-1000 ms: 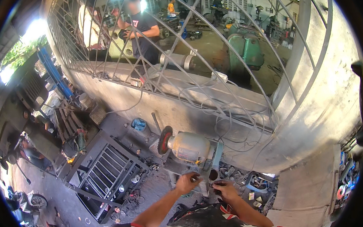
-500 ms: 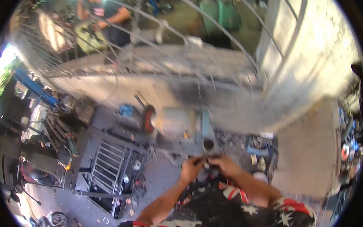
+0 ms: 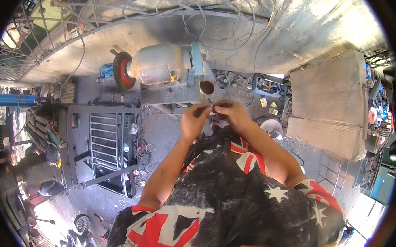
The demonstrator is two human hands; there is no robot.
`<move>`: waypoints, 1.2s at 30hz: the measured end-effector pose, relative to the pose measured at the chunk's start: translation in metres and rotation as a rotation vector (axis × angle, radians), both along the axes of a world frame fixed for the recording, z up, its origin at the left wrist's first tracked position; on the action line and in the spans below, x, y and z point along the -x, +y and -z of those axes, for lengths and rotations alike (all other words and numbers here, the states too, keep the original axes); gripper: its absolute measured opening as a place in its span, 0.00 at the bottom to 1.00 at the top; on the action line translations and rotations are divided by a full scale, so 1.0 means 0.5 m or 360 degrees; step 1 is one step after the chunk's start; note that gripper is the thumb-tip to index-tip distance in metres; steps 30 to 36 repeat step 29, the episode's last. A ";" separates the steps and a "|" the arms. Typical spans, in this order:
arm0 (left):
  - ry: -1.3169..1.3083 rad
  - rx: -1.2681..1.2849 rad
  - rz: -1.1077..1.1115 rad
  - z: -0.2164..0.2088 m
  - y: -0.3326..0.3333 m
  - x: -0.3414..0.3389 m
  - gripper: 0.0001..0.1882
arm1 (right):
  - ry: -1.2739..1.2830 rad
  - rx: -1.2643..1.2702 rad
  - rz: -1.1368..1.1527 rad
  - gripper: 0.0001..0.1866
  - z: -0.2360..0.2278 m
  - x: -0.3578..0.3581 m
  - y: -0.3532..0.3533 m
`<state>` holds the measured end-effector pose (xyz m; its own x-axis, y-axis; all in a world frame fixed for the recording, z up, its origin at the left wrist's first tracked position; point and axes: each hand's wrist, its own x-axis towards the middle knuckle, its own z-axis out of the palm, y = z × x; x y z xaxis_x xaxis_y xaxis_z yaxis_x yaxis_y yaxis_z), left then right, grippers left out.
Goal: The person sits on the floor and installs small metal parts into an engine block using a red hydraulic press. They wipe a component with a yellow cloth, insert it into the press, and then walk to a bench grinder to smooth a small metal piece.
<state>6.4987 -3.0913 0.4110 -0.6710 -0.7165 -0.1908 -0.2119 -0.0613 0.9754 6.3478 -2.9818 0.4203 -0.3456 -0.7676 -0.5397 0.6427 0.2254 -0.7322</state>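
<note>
My left hand [image 3: 193, 121] and my right hand [image 3: 234, 115] meet fingertip to fingertip in front of my chest. Both are closed in a pinch around something small and dark, mostly hidden by the fingers and too small to name. Just beyond the fingertips is a round brown-mouthed cup or pipe end [image 3: 207, 87], apart from both hands. Farther off stands a bench grinder [image 3: 158, 65] with a grey, paint-worn body. A dark wheel with a red centre [image 3: 124, 71] sits at its left end, and a light blue guard [image 3: 197, 59] at its right.
A metal frame with bars [image 3: 104, 139] lies on the floor to the left. Cardboard [image 3: 324, 103] leans at the right, near a blue tool tray [image 3: 266, 85]. Loose cables [image 3: 197, 16] hang along the wall behind the grinder. A disc-shaped machine part [image 3: 272, 127] lies right of my arm.
The view has tilted downward, so the grinder, my hands and the floor things appear higher in it. My hands stay together in a pinch.
</note>
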 end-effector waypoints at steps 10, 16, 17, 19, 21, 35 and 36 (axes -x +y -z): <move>-0.1094 0.0984 -0.0817 0.093 -0.275 -0.042 0.24 | 0.0262 -0.0203 0.0038 0.16 -0.015 0.016 0.040; -0.1068 0.0940 -0.0700 0.081 -0.321 -0.067 0.24 | 0.0219 -0.0180 0.0019 0.15 -0.022 0.030 0.041; -0.1030 0.0928 -0.0689 0.081 -0.319 -0.069 0.23 | 0.0239 -0.0187 0.0008 0.15 -0.020 0.033 0.039; -0.0856 0.0938 -0.0665 0.082 -0.315 -0.069 0.21 | 0.0214 -0.0168 0.0015 0.15 -0.017 0.035 0.034; -0.0850 0.0932 -0.0688 0.080 -0.308 -0.065 0.20 | 0.0206 -0.0196 0.0001 0.15 -0.016 0.035 0.027; -0.0879 0.0869 -0.0667 0.068 -0.292 -0.062 0.22 | 0.0198 -0.0185 -0.0071 0.17 0.003 0.039 0.004; -0.0879 0.0869 -0.0667 0.068 -0.292 -0.062 0.22 | 0.0198 -0.0185 -0.0071 0.17 0.003 0.039 0.004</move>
